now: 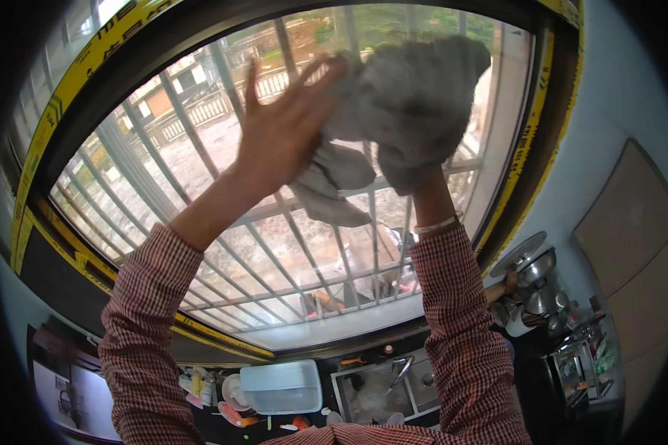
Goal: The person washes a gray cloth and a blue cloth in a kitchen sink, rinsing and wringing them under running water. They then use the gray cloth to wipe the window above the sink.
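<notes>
A grey cloth [417, 100] is bunched in front of a barred window [200, 161], blurred at its upper part. It covers my right hand, so only the right wrist [435, 203], with a light bracelet, shows beneath it. My left hand [286, 130] is raised at the cloth's left side, back towards me, fingers spread and blurred. The fingertips overlap the cloth's edge; whether they press on it is unclear. Loose folds of the cloth [334, 206] hang below, between both hands.
Yellow printed tape [47, 139] edges the dark window frame. Below are a sink [376, 392] with a faucet [402, 370], a light-blue plastic bin [281, 386] and small items on a black counter. At right, a metal pot [537, 267] and utensils stand by the wall.
</notes>
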### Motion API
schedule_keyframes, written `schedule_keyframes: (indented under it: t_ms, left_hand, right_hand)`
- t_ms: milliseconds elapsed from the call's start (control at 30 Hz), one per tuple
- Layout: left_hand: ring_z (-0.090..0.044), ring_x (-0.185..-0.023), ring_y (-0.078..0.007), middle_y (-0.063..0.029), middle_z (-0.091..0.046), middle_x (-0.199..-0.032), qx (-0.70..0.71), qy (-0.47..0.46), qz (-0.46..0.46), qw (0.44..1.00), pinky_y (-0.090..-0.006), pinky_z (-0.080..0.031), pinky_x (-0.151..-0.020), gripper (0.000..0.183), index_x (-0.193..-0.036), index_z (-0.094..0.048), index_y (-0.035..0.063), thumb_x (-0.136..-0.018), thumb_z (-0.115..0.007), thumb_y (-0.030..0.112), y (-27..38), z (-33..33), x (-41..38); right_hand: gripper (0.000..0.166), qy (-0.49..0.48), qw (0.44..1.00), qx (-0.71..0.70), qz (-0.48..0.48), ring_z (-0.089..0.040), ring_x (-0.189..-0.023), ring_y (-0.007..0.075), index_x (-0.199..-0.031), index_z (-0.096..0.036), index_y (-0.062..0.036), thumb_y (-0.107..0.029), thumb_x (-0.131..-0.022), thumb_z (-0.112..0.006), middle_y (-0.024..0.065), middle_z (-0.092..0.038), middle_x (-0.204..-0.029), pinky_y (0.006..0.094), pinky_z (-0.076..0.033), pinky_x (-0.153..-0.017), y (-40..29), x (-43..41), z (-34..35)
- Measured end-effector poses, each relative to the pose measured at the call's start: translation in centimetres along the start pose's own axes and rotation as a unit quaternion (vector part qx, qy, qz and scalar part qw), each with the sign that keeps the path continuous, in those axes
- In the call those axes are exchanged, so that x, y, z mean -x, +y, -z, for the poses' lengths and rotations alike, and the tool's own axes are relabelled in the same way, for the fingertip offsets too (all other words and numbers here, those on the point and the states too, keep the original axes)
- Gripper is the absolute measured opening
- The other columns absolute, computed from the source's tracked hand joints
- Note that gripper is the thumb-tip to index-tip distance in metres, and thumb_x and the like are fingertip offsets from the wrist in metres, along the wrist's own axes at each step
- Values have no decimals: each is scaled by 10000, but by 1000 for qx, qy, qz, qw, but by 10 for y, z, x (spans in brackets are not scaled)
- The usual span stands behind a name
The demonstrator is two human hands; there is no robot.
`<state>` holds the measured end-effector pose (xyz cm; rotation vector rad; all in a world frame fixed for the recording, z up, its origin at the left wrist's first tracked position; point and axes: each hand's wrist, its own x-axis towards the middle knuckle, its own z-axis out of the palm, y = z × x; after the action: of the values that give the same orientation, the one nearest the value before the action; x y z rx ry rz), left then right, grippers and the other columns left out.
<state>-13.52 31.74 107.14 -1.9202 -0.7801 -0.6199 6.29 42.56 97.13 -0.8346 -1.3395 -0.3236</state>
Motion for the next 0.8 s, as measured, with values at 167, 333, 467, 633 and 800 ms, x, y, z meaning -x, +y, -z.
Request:
schedule_keyframes:
  t_ms: [167,333,467,633,800]
  left_hand:
    - [-336,-1245,-170,-13,-387,-1327,27,-19,59,998,-596,-84,-989,422,-1122,-514,112,-702,-533,68,16,-16,87]
    - [-287,-1267,-147,0,-344,-1357,157,-218,-7,963,-558,-210,-956,358,-1166,-477,118,-811,-490,156,92,-52,232]
    - [-249,-1284,-150,30,-335,-1359,185,-281,-29,941,-578,-203,-951,271,-1024,-566,138,-754,-557,161,80,-36,222]
    - [-257,-1280,-181,37,-288,-1381,50,-104,12,993,-626,-148,-969,344,-1045,-582,151,-705,-541,119,6,13,159]
    - [-248,-1288,-212,39,-324,-1362,-90,-36,86,992,-612,-5,-994,387,-1074,-550,214,-699,-608,136,-89,83,145]
  right_hand:
    - [431,-49,998,23,-15,-419,-1116,253,-1234,-347,-18,-118,-831,-461,152,-371,-1246,338,-338,-961,-35,88,-28]
    - [441,-206,974,25,-94,-411,-1119,269,-1225,-355,1,-121,-818,-472,165,-359,-1253,351,-327,-965,-42,276,9]
    - [449,-232,964,16,-128,-404,-1122,281,-1217,-361,17,-124,-808,-480,175,-350,-1258,361,-318,-968,-34,307,18]
    - [461,-89,992,22,-90,-395,-1125,296,-1208,-369,36,-128,-795,-491,188,-339,-1264,375,-307,-972,-54,171,-15]
    - [473,19,996,-59,-56,-387,-1128,311,-1199,-377,55,-131,-782,-501,202,-328,-1270,388,-296,-976,-166,53,-76]
